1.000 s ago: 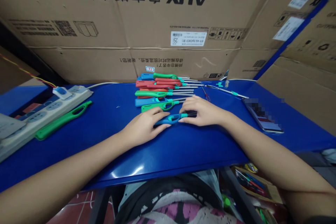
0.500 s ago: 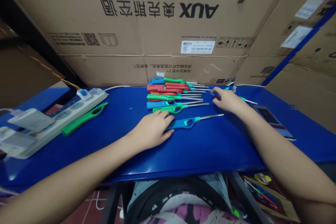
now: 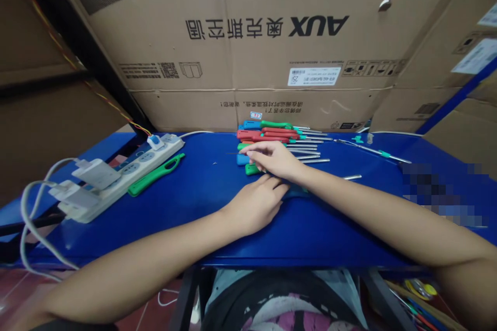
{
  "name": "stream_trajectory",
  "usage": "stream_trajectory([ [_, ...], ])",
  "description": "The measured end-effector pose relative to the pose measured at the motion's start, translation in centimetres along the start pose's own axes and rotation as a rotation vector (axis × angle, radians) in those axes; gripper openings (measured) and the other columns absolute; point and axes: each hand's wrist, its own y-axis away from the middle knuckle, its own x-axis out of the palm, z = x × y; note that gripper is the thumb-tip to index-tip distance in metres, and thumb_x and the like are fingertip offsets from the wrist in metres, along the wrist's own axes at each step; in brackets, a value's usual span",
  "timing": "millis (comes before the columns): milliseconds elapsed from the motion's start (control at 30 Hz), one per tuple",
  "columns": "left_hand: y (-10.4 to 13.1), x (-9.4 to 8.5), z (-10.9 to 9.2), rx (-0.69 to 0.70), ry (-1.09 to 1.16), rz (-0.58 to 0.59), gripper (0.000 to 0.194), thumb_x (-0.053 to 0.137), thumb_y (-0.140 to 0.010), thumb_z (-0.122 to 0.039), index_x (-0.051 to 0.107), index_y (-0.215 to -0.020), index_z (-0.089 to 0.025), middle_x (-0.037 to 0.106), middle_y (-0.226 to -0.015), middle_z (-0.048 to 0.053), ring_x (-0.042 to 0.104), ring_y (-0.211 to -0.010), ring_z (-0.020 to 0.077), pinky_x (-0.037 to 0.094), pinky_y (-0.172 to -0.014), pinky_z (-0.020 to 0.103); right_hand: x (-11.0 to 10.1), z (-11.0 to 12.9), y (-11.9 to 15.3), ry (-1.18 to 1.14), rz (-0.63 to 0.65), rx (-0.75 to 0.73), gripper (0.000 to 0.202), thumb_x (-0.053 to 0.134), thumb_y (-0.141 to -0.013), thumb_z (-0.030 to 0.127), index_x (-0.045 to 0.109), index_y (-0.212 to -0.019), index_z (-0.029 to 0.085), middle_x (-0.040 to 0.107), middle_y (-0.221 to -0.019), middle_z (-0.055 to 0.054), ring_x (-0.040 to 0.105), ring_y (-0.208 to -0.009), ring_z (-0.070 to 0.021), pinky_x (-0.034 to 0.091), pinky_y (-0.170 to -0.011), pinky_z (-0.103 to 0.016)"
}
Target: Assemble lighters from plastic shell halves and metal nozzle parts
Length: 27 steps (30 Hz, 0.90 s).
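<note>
My left hand (image 3: 256,206) rests on the blue table, fingers curled around the handle of a blue lighter (image 3: 295,191), whose metal tube (image 3: 352,177) sticks out beyond my right forearm. Just above it, my right hand (image 3: 276,159) is closed in a pinch, with a faint thin piece (image 3: 232,153) pointing left from the fingertips. Behind and partly under my right hand lies a pile of long lighters, with red handles (image 3: 248,135), a green one (image 3: 276,124) and blue ones (image 3: 252,124), their metal tubes pointing right.
A white power strip (image 3: 135,165) with plugs and cables is at left, beside an empty green handle shell (image 3: 155,176). Loose metal tubes (image 3: 367,149) and small teal parts (image 3: 357,139) lie at right. Cardboard (image 3: 248,72) stands behind; a box of tools sits below the table's right edge.
My right hand has moved left from the tube ends to over the pile, near my left hand. My left hand still holds the blue lighter. The view has shifted left.
</note>
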Motion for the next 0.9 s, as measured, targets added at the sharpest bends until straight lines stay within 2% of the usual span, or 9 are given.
stream_trajectory([
  [200, 0.2, -0.1, -0.1, 0.071, 0.003, -0.034, 0.033, 0.050, -0.094, -0.012, 0.060, -0.125, -0.015, 0.069, -0.122, 0.011, 0.065, -0.113, 0.0255, 0.056, -0.095, 0.039, 2.4, -1.1, -3.2, 0.081, -0.001, 0.064, 0.023, 0.055, -0.089, 0.024, 0.076, -0.086, 0.015, 0.057, -0.059, 0.003, 0.044, -0.048, -0.0060, 0.034, -0.043, -0.018],
  [333, 0.3, -0.4, -0.1, 0.097, -0.012, -0.043, 0.033, 0.049, -0.094, -0.011, 0.061, -0.125, -0.013, 0.070, -0.120, 0.011, 0.067, -0.110, 0.0256, 0.057, -0.093, 0.038, 2.8, -1.1, -3.5, 0.111, -0.009, 0.120, 0.022, 0.054, -0.089, 0.021, 0.075, -0.085, 0.016, 0.058, -0.060, 0.003, 0.045, -0.046, -0.0054, 0.034, -0.042, -0.018],
  [467, 0.3, -0.2, 0.1, 0.097, -0.014, -0.063, 0.032, 0.050, -0.094, -0.011, 0.063, -0.123, -0.014, 0.071, -0.119, 0.011, 0.068, -0.108, 0.0250, 0.057, -0.092, 0.037, 2.6, -1.2, -3.4, 0.061, -0.020, 0.111, 0.020, 0.056, -0.088, 0.025, 0.074, -0.085, 0.016, 0.057, -0.061, 0.003, 0.043, -0.045, -0.0049, 0.031, -0.040, -0.018],
  [633, 0.1, -0.3, 0.4, 0.052, 0.010, -0.054, 0.030, 0.052, -0.093, -0.014, 0.066, -0.119, -0.017, 0.072, -0.117, 0.009, 0.069, -0.106, 0.0252, 0.058, -0.089, 0.037, 1.9, -0.4, -2.9, -0.084, -0.099, 0.090, 0.020, 0.061, -0.085, 0.032, 0.073, -0.085, 0.016, 0.049, -0.055, 0.006, 0.031, -0.041, -0.0048, 0.022, -0.038, -0.020],
  [800, -0.2, -0.2, 1.1, -0.004, 0.092, -0.056, 0.031, 0.056, -0.090, -0.015, 0.067, -0.119, -0.020, 0.072, -0.118, 0.007, 0.069, -0.107, 0.0244, 0.059, -0.087, 0.037, -0.1, 1.7, -1.3, -0.261, -0.177, 0.062, 0.018, 0.069, -0.081, 0.034, 0.072, -0.086, 0.017, 0.039, -0.052, 0.009, 0.024, -0.042, -0.0040, 0.014, -0.039, -0.021],
  [900, -0.5, 0.0, 1.4, -0.018, 0.188, -0.163, 0.026, 0.061, -0.089, -0.020, 0.069, -0.114, -0.020, 0.074, -0.113, 0.007, 0.069, -0.106, 0.0239, 0.057, -0.090, 0.038, -1.9, 2.6, 0.5, -0.363, -0.244, 0.080, 0.017, 0.070, -0.078, 0.031, 0.071, -0.086, 0.016, 0.044, -0.058, 0.007, 0.027, -0.042, -0.0027, 0.014, -0.040, -0.021],
])
